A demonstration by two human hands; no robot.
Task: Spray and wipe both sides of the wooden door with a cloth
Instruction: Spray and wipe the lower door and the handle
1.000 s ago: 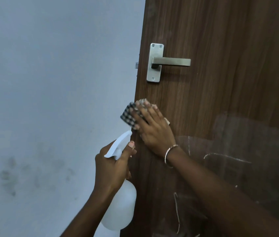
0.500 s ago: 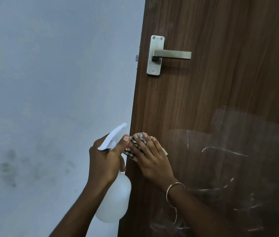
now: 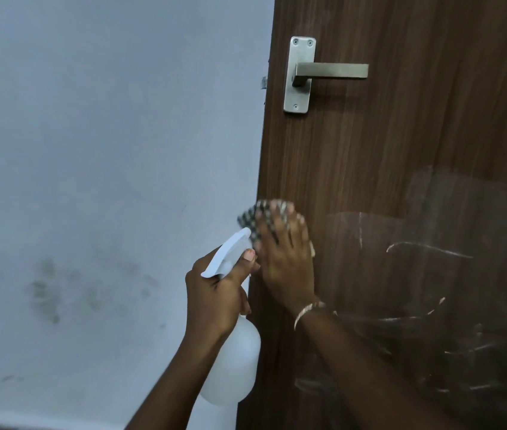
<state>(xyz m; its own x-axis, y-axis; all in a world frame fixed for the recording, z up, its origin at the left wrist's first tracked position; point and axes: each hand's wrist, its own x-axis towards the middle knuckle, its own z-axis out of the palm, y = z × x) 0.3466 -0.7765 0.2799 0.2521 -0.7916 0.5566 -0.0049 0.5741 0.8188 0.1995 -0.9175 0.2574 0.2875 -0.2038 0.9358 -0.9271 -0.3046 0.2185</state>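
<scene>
mid-frame, the right hand (image 3: 286,259) presses spread fingers on the cloth (image 3: 253,220) to scrub the door (image 3: 401,150), while the left hand (image 3: 215,293) curls round the spray bottle (image 3: 233,367), ready.

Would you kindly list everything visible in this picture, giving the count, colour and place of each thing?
wooden door: one, dark brown, right half of the view
door handle: one, silver lever on a plate, upper part of the door near its edge
streaks: several, whitish, lower right of the door
wall: one, pale blue-grey, left half of the view
smudges: a patch, dark, low on the wall
cloth: one, checked dark and light, on the door's edge below the handle
spray bottle: one, white, beside the door's edge
bracelet: one, light metal, on the right wrist
left hand: one, grips the spray bottle
right hand: one, fingers straight, presses the cloth to the door
</scene>
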